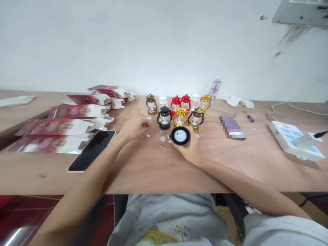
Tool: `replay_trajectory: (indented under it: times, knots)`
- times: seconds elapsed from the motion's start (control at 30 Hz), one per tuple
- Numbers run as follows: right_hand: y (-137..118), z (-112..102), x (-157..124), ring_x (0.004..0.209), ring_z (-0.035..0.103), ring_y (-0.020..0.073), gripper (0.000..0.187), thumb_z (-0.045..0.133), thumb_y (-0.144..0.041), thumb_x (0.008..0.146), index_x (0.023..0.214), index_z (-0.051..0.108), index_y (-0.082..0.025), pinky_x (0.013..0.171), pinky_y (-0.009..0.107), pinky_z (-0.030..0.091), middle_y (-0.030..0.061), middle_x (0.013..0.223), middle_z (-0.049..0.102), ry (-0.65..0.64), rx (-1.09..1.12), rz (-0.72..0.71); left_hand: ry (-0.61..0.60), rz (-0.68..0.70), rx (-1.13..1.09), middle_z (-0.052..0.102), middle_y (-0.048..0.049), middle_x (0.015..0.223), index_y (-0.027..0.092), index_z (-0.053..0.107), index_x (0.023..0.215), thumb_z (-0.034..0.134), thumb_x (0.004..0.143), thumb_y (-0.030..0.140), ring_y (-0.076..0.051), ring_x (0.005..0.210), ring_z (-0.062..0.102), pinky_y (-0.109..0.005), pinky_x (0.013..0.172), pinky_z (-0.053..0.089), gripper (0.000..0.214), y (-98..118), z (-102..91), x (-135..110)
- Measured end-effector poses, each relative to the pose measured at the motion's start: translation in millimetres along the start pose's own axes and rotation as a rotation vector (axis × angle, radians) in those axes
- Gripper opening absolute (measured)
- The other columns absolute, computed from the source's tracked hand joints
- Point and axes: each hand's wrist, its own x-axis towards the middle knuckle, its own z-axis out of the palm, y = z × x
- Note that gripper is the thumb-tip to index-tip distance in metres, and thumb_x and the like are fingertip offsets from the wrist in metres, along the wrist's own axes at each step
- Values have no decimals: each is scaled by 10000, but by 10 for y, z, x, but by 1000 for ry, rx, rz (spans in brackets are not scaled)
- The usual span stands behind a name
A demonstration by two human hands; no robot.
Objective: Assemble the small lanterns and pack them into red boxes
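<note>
My right hand [191, 148] is wrapped round a small black lantern [180, 136], tipped so that its round base with a pale disc faces me. My left hand [138, 128] is at the left of it, fingers curled together; whatever they may hold is hidden. Beyond both hands stand several small lanterns: a black lantern [164, 118], a gold lantern [180, 117], a bronze lantern [196, 119], and red, white, gold and bronze ones behind. Thin wire pieces [165, 145] and small white scraps [162, 138] lie on the table between the hands.
Several flattened red-and-white boxes [53, 126] lie at the left, beside a dark phone [92, 152]. To the right are a purple pack [232, 126], crumpled tissue [233, 101] and a white power strip [294, 140] with its cable. A clear packet [215, 89] leans against the wall.
</note>
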Motion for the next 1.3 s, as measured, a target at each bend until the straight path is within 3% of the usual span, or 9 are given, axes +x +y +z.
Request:
replay_trajectory:
  times: [0.07,0.17,0.4,0.6,0.93,1.03,1.1,1.17,1.3]
  knots:
    - [-1,0,-5,948,595,227,455,724,-304,719,1087,471,-215,839,398,507,71,994,598,-5,-2,-6,-195,-42,78,701,-18,718,206,710,712,624,708,328,-177,653,593,-244,576,350,149,-107,-5,-4]
    - [-18,-5,-7,946,595,226,442,720,-302,723,1079,475,-211,836,394,504,69,992,598,-15,-6,-8,-298,-63,126,694,-20,708,192,695,687,626,695,361,-167,641,585,-235,558,325,183,-138,25,-19]
    - [-21,-15,-5,967,591,230,442,716,-279,722,1085,474,-210,849,398,498,79,1017,596,-29,-32,-37,-271,-68,380,618,-44,601,168,597,551,525,730,243,-154,550,505,-275,540,274,207,65,109,-28]
    - [-18,-7,-7,957,593,233,448,717,-311,723,1088,474,-217,840,396,502,73,1006,595,-30,-16,-22,-255,-111,590,669,-126,763,151,655,673,485,721,165,-253,699,619,-296,555,348,178,233,191,-42]
    - [-29,-6,0,941,597,230,426,706,-315,732,1077,479,-210,830,394,502,74,992,598,-22,-14,-33,-216,-95,692,699,-138,835,146,697,747,471,776,175,-261,767,653,-296,576,406,230,207,246,-45]
    - [-31,-15,-4,942,596,235,426,701,-317,736,1080,478,-203,826,397,503,84,995,597,-30,-29,-43,-119,-135,685,702,-135,840,142,679,751,487,804,219,-259,750,651,-292,570,397,214,157,198,-44]
    - [-37,-23,-5,953,595,239,423,694,-319,744,1086,475,-199,827,401,503,93,1006,597,-48,-47,-53,41,-97,626,704,-114,847,149,661,758,506,809,238,-238,729,646,-286,571,398,186,141,175,-54]
    - [-45,-27,-5,969,595,244,414,682,-323,755,1092,473,-203,831,403,502,97,1016,602,-69,-64,-63,270,34,516,702,-80,814,159,637,741,517,814,235,-204,704,635,-280,588,414,160,171,169,-81]
    - [-44,-17,-7,980,597,248,392,667,-328,768,1093,478,-215,833,402,498,95,1030,613,-109,-88,-108,684,461,264,674,-15,706,180,581,723,543,823,191,-138,674,610,-255,630,448,108,406,198,-183]
